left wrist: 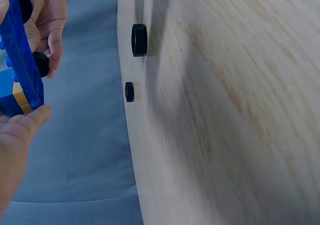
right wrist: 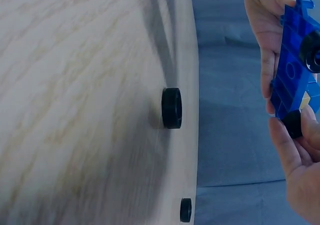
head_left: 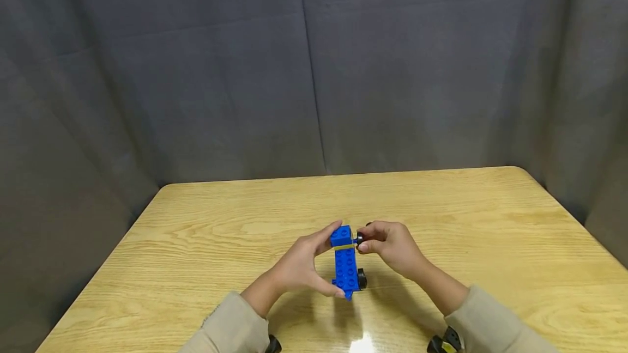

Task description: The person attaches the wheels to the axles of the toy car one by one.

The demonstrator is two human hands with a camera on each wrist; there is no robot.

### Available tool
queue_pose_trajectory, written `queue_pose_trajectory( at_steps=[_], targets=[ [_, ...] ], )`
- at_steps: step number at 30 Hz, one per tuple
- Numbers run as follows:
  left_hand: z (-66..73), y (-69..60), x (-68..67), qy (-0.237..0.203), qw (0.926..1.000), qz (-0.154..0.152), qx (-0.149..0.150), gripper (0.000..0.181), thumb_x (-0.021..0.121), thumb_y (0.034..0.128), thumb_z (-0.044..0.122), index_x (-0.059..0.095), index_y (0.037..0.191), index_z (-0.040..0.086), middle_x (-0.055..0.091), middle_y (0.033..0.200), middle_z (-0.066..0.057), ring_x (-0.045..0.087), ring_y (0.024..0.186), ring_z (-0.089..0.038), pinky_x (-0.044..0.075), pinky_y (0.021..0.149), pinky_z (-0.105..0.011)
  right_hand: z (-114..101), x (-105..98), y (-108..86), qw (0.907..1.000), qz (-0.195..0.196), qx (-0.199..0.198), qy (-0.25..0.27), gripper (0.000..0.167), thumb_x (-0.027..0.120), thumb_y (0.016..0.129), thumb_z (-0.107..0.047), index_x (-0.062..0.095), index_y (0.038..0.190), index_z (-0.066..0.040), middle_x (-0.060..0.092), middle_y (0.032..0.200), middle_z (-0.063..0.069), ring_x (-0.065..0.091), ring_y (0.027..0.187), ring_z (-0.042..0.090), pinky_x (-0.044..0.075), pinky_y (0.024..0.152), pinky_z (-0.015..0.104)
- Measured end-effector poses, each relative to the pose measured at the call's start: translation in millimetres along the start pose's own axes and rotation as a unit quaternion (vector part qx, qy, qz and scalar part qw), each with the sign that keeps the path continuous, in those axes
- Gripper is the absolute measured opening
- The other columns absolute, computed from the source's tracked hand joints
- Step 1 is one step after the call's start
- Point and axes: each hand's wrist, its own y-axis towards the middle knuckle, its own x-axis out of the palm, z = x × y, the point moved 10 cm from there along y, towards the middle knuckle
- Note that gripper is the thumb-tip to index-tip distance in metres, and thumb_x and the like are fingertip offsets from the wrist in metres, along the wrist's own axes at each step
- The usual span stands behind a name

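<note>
Above the table a blue toy-brick car [head_left: 345, 268] is held, with a yellow layer and a blue brick at its far end. My left hand [head_left: 306, 263] grips it lengthwise, thumb at the near end and fingers at the far end. Between thumb and fingers, my right hand [head_left: 392, 244] pinches a black wheel [head_left: 360, 238] at the far right axle. Another black wheel [head_left: 362, 279] sits on the near right axle. In the right wrist view the car's hollow underside [right wrist: 291, 67] shows.
Two loose black wheels, a nearer-looking one [left wrist: 139, 40] and a smaller-looking one [left wrist: 129, 92], stand on the wooden table [head_left: 221, 222]. Grey curtains [head_left: 235, 86] hang behind and beside the table. Dark devices [head_left: 444, 341] show by the sleeves.
</note>
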Motion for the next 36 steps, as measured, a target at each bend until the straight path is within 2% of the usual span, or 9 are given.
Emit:
queue_pose_trajectory(
  at_steps=[7, 11, 14, 18, 21, 24, 26, 33, 36],
  targets=[
    [2.5, -0.6, -0.4, 0.009, 1.0, 0.005, 0.0, 0.103, 0.08, 0.0593, 0.02, 0.014, 0.138, 0.009, 0.032, 0.134, -0.005, 0.037, 0.116, -0.014, 0.031, 0.093, -0.026, -4.6, 1.3, 0.9, 0.9999, -0.005, -0.011, -0.007, 0.017, 0.06, 0.077, 0.005, 0.059, 0.092, 0.012, 0.06, 0.088, 0.018, 0.06, 0.078, 0.024, 0.049, 0.066, 0.027],
    [7.3, 0.6, -0.5, 0.027, 0.9995, 0.005, 0.014, 0.104, 0.079, 0.0596, 0.023, 0.014, 0.138, 0.007, 0.03, 0.135, -0.006, 0.036, 0.117, -0.015, 0.031, 0.093, -0.027, -11.3, 1.5, 2.4, 0.9989, -0.005, -0.029, -0.038, 0.016, 0.061, 0.076, 0.004, 0.061, 0.091, 0.01, 0.062, 0.086, 0.016, 0.061, 0.077, 0.022, 0.049, 0.066, 0.026],
    [8.8, 2.1, -1.7, 0.028, 0.9995, 0.006, 0.009, 0.104, 0.08, 0.059, 0.022, 0.014, 0.138, 0.008, 0.032, 0.134, -0.005, 0.037, 0.116, -0.014, 0.031, 0.092, -0.026, -16.9, 0.4, 3.1, 0.9974, -0.006, -0.042, -0.059, 0.016, 0.061, 0.076, 0.003, 0.062, 0.091, 0.009, 0.062, 0.086, 0.016, 0.061, 0.076, 0.021, 0.049, 0.065, 0.026],
    [12.0, 3.9, -3.1, 0.018, 0.9997, 0.005, -0.015, 0.103, 0.08, 0.0586, 0.015, 0.015, 0.138, 0.007, 0.033, 0.134, -0.004, 0.038, 0.116, -0.014, 0.03, 0.093, -0.025, -17.6, -0.4, 3.4, 0.9976, -0.008, -0.034, -0.059, 0.017, 0.06, 0.077, 0.003, 0.061, 0.092, 0.01, 0.061, 0.087, 0.017, 0.061, 0.074, 0.021, 0.049, 0.064, 0.026],
    [21.2, 2.6, -3.5, 0.013, 0.9995, 0.001, -0.028, 0.101, 0.079, 0.059, 0.01, 0.015, 0.137, 0.004, 0.031, 0.135, -0.007, 0.038, 0.116, -0.018, 0.031, 0.093, -0.028, -15.3, 0.5, 2.9, 0.9984, -0.013, -0.022, -0.05, 0.017, 0.06, 0.078, 0.002, 0.06, 0.093, 0.01, 0.061, 0.088, 0.018, 0.061, 0.074, 0.021, 0.049, 0.064, 0.026],
    [31.1, 2.7, -3.0, 0.014, 0.9996, -0.002, -0.026, 0.099, 0.078, 0.0594, 0.006, 0.016, 0.136, -0.001, 0.031, 0.134, -0.013, 0.038, 0.115, -0.022, 0.031, 0.093, -0.032, -12.6, -0.3, 2.6, 0.9989, -0.019, -0.01, -0.042, 0.018, 0.059, 0.078, 0.001, 0.059, 0.094, 0.011, 0.061, 0.088, 0.018, 0.061, 0.074, 0.021, 0.049, 0.064, 0.027],
    [32.9, 4.0, -2.5, 0.017, 0.9996, -0.001, -0.023, 0.099, 0.078, 0.06, 0.006, 0.016, 0.136, -0.003, 0.031, 0.134, -0.014, 0.038, 0.115, -0.023, 0.031, 0.093, -0.032, -11.0, -2.3, 3.0, 0.9991, -0.018, -0.004, -0.039, 0.018, 0.059, 0.079, 0.001, 0.059, 0.095, 0.01, 0.061, 0.088, 0.017, 0.061, 0.074, 0.021, 0.049, 0.064, 0.027],
    [7.0, 2.2, -6.9, 0.064, 0.9966, 0.003, -0.051, 0.1, 0.078, 0.0615, 0.023, 0.015, 0.138, 0.012, 0.028, 0.136, -0.002, 0.039, 0.115, -0.016, 0.031, 0.093, -0.028, -4.9, 4.5, 5.9, 0.9993, -0.034, 0.015, 0.002, 0.025, 0.058, 0.081, -0.003, 0.055, 0.102, 0.011, 0.059, 0.092, 0.018, 0.06, 0.079, 0.023, 0.048, 0.07, 0.031],
    [2.8, 2.7, -6.6, 0.07, 0.9966, -0.002, -0.043, 0.1, 0.078, 0.0617, 0.029, 0.015, 0.138, 0.014, 0.03, 0.135, -0.002, 0.04, 0.114, -0.016, 0.031, 0.093, -0.029, -3.1, 5.4, 4.3, 0.999, -0.037, 0.02, 0.018, 0.027, 0.057, 0.082, -0.003, 0.053, 0.104, 0.012, 0.058, 0.094, 0.019, 0.059, 0.08, 0.024, 0.048, 0.071, 0.033]
  ],
)
